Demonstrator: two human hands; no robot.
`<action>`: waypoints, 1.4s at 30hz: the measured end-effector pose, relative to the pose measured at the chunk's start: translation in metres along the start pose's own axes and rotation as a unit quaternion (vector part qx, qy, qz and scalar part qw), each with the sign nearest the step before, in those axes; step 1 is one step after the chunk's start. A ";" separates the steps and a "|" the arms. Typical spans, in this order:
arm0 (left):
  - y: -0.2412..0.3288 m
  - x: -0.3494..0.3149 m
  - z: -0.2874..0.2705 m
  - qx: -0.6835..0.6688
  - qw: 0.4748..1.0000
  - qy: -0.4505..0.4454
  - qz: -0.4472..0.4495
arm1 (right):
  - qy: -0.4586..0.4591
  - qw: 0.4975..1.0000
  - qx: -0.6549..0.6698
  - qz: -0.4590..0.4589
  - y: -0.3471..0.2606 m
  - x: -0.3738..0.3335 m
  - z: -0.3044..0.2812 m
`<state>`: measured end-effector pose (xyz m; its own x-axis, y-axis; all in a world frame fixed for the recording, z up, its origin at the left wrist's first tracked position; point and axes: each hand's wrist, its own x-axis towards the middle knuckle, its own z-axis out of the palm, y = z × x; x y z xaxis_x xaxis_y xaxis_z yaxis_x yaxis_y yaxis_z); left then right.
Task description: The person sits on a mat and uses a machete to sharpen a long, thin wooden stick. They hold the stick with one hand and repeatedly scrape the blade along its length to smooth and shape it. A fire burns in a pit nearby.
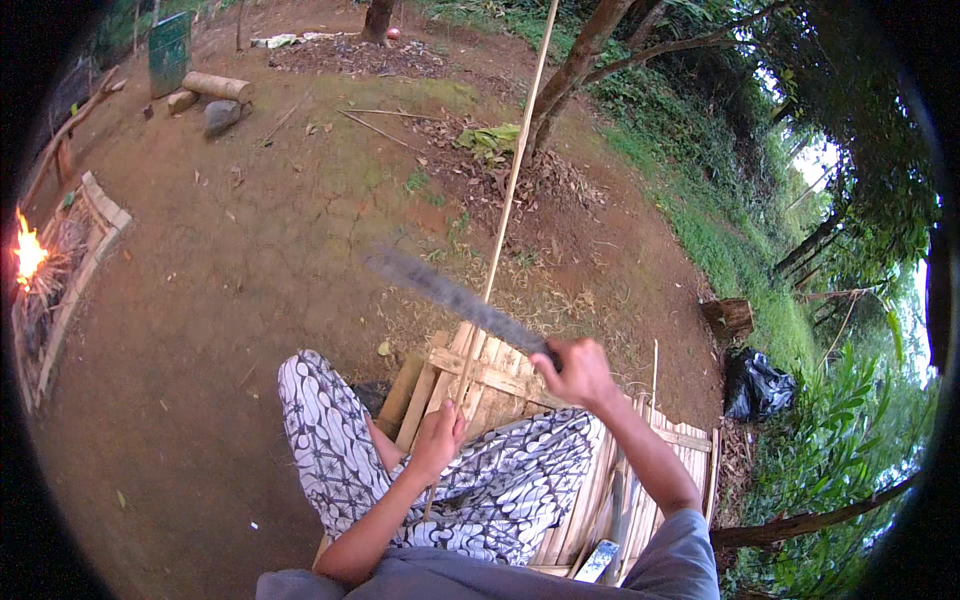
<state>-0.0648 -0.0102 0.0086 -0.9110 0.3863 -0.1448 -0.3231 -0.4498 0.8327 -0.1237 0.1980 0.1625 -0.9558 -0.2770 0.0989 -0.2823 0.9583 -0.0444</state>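
Two hands are at work: the left hand (pixel 440 437), fingers closed, grips a long, thin bamboo strip (pixel 508 205), while the right hand (pixel 580 372) is wrapped around the handle of a machete (pixel 450 295). The strip slants up from the patterned cloth (pixel 510 500) over the lap, through the left hand, and away to the top edge of the view. The machete's blade, blurred toward its tip, points left and crosses the strip above the left hand; whether they touch, I cannot tell. Beneath the person is a slatted bamboo platform (pixel 695 462), with a smartphone (pixel 597 562) lying on it. A fire (pixel 30 258) burns at far left; a black plastic bag (pixel 758 385) sits to the right, near a tree stump (pixel 727 318).
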 end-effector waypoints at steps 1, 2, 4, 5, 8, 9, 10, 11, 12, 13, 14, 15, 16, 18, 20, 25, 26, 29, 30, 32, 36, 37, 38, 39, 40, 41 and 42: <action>-0.001 0.000 0.000 -0.005 1.000 0.007 -0.004 | 0.023 0.998 -0.021 -0.048 -0.006 -0.006 0.012; -0.004 0.001 -0.004 0.010 1.000 0.000 -0.007 | 0.015 0.996 -0.036 -0.084 -0.015 -0.011 0.017; -0.025 0.010 -0.008 0.102 0.990 0.044 0.084 | 0.013 0.986 -0.069 -0.153 -0.034 -0.012 0.014; -0.026 0.007 -0.007 0.136 0.985 0.051 0.096 | 0.016 0.979 -0.088 -0.181 -0.041 -0.012 0.011; 0.001 -0.009 0.009 0.217 0.965 0.080 0.122 | 0.032 0.970 -0.101 -0.220 -0.020 0.000 0.009; 0.020 -0.020 0.016 0.230 0.960 0.095 0.127 | 0.038 0.969 -0.097 -0.225 -0.009 0.007 0.003; 0.003 -0.020 0.005 0.133 0.985 0.083 0.072 | 0.082 0.981 -0.059 -0.166 0.001 0.015 -0.009; 0.004 -0.019 0.006 0.134 0.985 0.081 0.076 | 0.122 0.987 -0.024 -0.102 0.013 0.022 -0.019; 0.007 -0.019 0.009 0.135 0.985 0.080 0.078 | 0.140 0.986 -0.022 -0.091 0.017 0.025 -0.022; 0.009 -0.019 0.013 0.135 0.985 0.077 0.080 | 0.159 0.984 -0.020 -0.079 0.022 0.027 -0.024; 0.018 -0.018 0.017 0.135 0.985 0.076 0.081 | 0.186 0.980 -0.019 -0.072 0.023 0.034 -0.028; 0.016 -0.018 0.015 0.113 0.988 0.071 0.078 | 0.141 0.988 -0.015 -0.064 0.019 0.031 -0.027; 0.008 -0.022 0.012 0.090 0.991 0.064 0.075 | 0.096 0.994 -0.011 -0.055 0.011 0.022 -0.020; 0.006 -0.021 0.007 0.076 0.994 0.049 0.058 | 0.063 0.993 0.001 -0.098 -0.006 0.010 -0.006; 0.002 -0.020 0.012 0.104 0.992 0.054 0.047 | 0.060 0.980 -0.002 -0.192 -0.020 -0.005 0.007; -0.026 -0.011 0.003 0.267 0.942 0.127 0.160 | 0.030 0.958 -0.132 -0.253 -0.025 -0.003 0.003; 0.008 -0.022 0.017 0.181 0.972 0.123 0.085 | 0.097 0.964 -0.134 -0.210 -0.005 0.005 -0.001; 0.017 -0.030 0.024 0.203 0.962 0.117 0.142 | 0.173 0.979 -0.042 -0.102 0.027 0.019 -0.033; 0.017 -0.028 0.029 0.172 0.972 0.106 0.118 | 0.181 0.975 -0.055 -0.119 0.035 0.019 -0.031; 0.005 -0.030 0.018 0.175 0.972 0.118 0.099 | 0.139 0.981 -0.070 -0.115 0.032 0.021 -0.026; 0.006 -0.028 0.018 0.123 0.984 0.104 0.072 | 0.087 0.983 -0.016 -0.159 -0.011 -0.004 0.000; 0.008 -0.026 0.022 0.117 0.986 0.098 0.065 | 0.091 0.976 -0.002 -0.200 -0.021 -0.008 0.000; -0.002 -0.022 0.023 0.158 0.977 0.085 0.115 | 0.088 0.969 -0.031 -0.227 -0.029 -0.011 -0.005; -0.003 -0.022 0.026 0.163 0.973 0.098 0.130 | 0.086 0.961 -0.057 -0.256 -0.038 -0.012 -0.010; -0.005 -0.021 0.029 0.169 0.969 0.112 0.145 | 0.085 0.951 -0.082 -0.285 -0.042 -0.012 -0.011; -0.005 -0.022 0.029 0.176 0.963 0.126 0.158 | 0.086 0.947 -0.106 -0.290 -0.034 -0.006 -0.015; -0.004 -0.027 0.026 0.154 0.973 0.118 0.128 | 0.106 0.955 -0.112 -0.254 -0.016 0.004 -0.020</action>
<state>-0.0327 0.0019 0.0227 -0.9967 0.0807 -0.0004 -0.0189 -0.2297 0.9731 -0.1216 0.1825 0.1833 -0.6555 -0.7121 0.2515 -0.6574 0.7019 0.2741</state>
